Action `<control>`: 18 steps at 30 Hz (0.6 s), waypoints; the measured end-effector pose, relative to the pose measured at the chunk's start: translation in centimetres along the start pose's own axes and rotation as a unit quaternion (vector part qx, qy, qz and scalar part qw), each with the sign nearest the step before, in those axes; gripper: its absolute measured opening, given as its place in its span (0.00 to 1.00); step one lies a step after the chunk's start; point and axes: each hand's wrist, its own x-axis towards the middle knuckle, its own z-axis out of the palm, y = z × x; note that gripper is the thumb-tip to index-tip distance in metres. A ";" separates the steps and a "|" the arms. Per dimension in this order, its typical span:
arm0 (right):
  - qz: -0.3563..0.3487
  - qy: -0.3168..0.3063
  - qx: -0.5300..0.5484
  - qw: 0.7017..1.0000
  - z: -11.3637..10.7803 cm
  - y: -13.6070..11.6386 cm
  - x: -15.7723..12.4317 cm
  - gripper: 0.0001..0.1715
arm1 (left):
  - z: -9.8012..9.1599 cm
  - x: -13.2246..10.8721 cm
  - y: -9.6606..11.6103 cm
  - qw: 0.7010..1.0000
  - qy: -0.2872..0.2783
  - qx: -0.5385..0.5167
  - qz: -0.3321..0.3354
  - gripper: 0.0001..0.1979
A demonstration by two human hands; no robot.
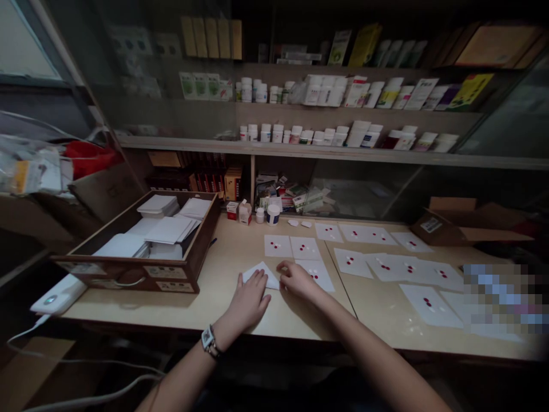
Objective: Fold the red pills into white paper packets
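A folded white paper (262, 274) lies on the beige table (223, 257) in front of me. My left hand (250, 300), with a wristwatch on the wrist, lies flat on the paper's left part, fingers stretched out. My right hand (297, 279) rests at the paper's right corner, fingers curled down onto it. Just past my right hand, several white paper squares (304, 248) lie flat on the table, each bearing small red and white pills.
A brown wooden drawer (141, 269) holding stacks of white paper sits at left. Small bottles (273, 214) and a little box (232, 210) stand at the table's back. Shelves of medicine bottles (343, 136) rise behind. An open cardboard box (463, 226) is at right.
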 end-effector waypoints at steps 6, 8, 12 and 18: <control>-0.079 0.018 -0.078 0.994 0.1 -0.9 -1.7 0.05 | 0.1 0.1 0.0 0.999 0.028 -0.019 0.005 0.20; -0.109 0.027 -0.097 0.989 0.2 -1.2 -2.1 0.07 | 0.2 0.2 0.0 0.999 0.027 -0.022 -0.001 0.20; -0.104 0.029 -0.114 0.988 0.7 -1.6 -2.5 0.05 | 0.5 0.2 -0.1 1.000 0.029 -0.005 0.000 0.20; -0.085 0.033 -0.121 0.988 1.7 -2.0 -2.9 0.05 | 1.1 -0.6 -0.6 0.994 0.101 0.028 0.026 0.17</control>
